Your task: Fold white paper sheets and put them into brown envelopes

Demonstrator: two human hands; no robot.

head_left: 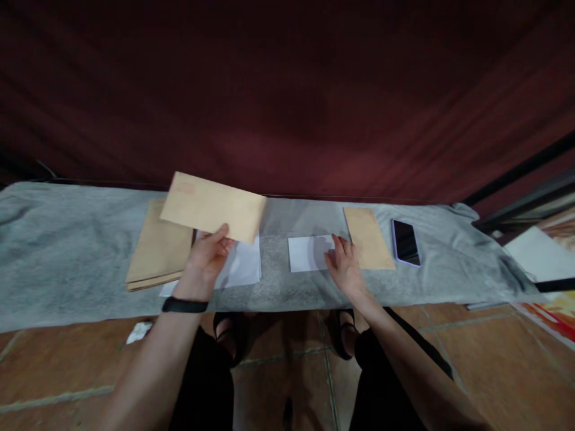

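Observation:
My left hand [207,256] is closed on a tan envelope [214,207] and holds it up above the grey cloth-covered table [67,251]. Under it lie a stack of tan envelopes [158,248] and white sheets [245,266]. My right hand [344,266] rests with fingers stretched flat on a small folded white paper [308,252]. A single tan envelope [368,238] lies just right of that hand.
A black phone [406,242] lies right of the single envelope. A dark red curtain [287,90] hangs behind the table. Tiled floor, my legs and sandals show below the table edge. Papers and a colourful board [550,311] lie at the far right.

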